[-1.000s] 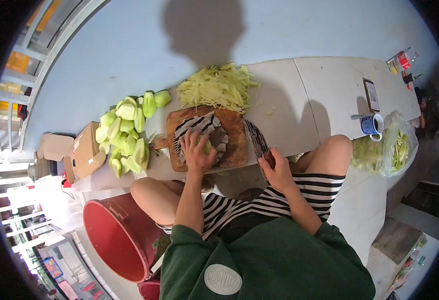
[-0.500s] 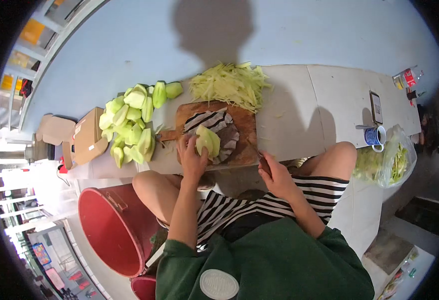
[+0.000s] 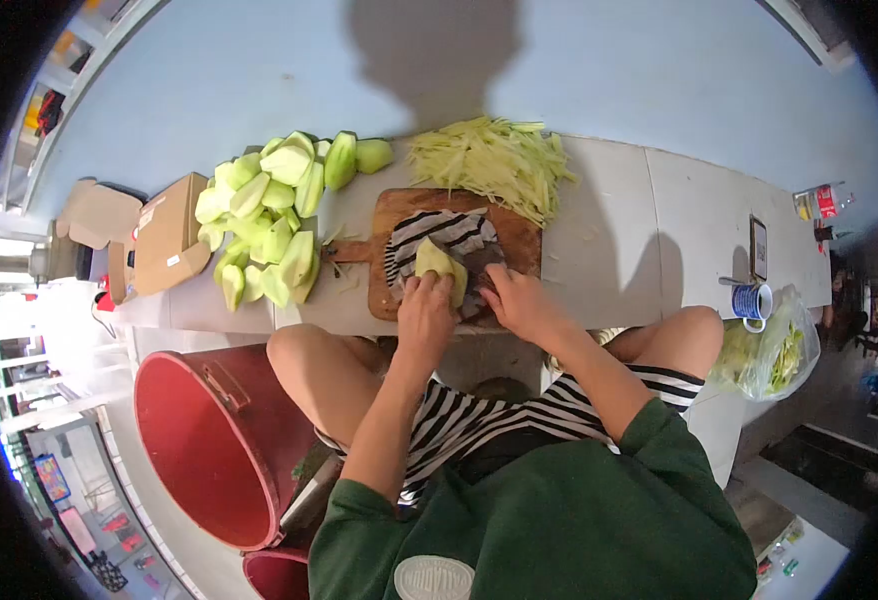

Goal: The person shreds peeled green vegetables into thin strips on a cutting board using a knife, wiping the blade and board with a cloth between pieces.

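A pale green peeled piece (image 3: 441, 262) is held by my left hand (image 3: 427, 312), its fingers closed round the lower end. It is over a striped cloth (image 3: 429, 226) on the wooden cutting board (image 3: 387, 212). My right hand (image 3: 519, 300) is just right of the piece, fingers closed at the cloth's edge; the knife seen earlier cannot be made out in it. Behind the board lies a heap of pale green shreds (image 3: 494, 160). A pile of peeled green pieces (image 3: 277, 190) sits left of the board.
Far left is an open cardboard box (image 3: 171, 240). A large red bucket (image 3: 209, 440) stands below the table at left. On the right are a phone (image 3: 758, 248), a blue and white mug (image 3: 749, 303), a plastic bag of green strips (image 3: 784, 350) and a bottle (image 3: 821, 202).
My left hand has raised the piece off the cloth and moved it beside my right hand. My right hand has moved left, from beyond the board's edge to the cloth. The view has shifted.
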`<state>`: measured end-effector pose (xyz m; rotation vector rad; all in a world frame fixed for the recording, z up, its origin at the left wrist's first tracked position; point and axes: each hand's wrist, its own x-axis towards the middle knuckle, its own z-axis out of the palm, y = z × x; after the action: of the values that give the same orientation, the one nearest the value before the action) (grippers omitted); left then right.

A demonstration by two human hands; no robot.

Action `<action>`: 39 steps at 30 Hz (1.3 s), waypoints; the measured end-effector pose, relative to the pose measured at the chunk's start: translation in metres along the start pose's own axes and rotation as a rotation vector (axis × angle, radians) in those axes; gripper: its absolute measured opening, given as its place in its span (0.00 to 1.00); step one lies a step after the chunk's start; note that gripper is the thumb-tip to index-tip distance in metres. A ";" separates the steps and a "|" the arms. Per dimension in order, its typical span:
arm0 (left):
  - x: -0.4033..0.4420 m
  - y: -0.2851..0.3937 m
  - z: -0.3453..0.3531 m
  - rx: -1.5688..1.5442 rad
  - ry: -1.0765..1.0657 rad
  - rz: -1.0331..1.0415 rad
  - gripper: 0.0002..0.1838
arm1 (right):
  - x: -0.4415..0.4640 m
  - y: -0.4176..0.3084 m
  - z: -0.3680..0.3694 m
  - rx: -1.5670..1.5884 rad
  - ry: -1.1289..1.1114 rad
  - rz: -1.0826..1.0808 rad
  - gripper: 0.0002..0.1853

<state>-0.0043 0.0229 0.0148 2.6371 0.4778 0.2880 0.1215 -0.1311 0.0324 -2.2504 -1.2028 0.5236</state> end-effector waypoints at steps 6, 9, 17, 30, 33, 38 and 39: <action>0.009 0.003 0.010 0.048 -0.058 -0.086 0.14 | 0.007 -0.034 -0.020 -0.208 -0.079 -0.047 0.15; 0.011 -0.004 0.013 0.248 -0.198 0.139 0.11 | 0.014 -0.038 -0.020 -0.278 -0.093 -0.142 0.16; 0.017 0.006 0.005 0.107 -0.209 -0.066 0.09 | 0.032 0.001 0.001 -0.280 -0.130 -0.061 0.14; 0.011 0.003 0.008 0.111 0.001 0.023 0.10 | 0.035 -0.026 -0.015 -0.225 -0.246 -0.009 0.16; 0.015 0.004 0.004 0.035 -0.088 -0.065 0.11 | 0.030 -0.028 -0.013 -0.259 -0.248 0.032 0.16; 0.011 0.001 0.001 0.042 -0.094 -0.034 0.10 | 0.028 -0.027 -0.012 -0.176 -0.210 -0.057 0.15; 0.012 0.001 0.001 0.039 -0.092 -0.033 0.10 | 0.028 -0.027 -0.011 -0.201 -0.239 0.020 0.15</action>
<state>0.0072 0.0256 0.0158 2.6640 0.5006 0.1480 0.1250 -0.0973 0.0552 -2.4226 -1.4070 0.7248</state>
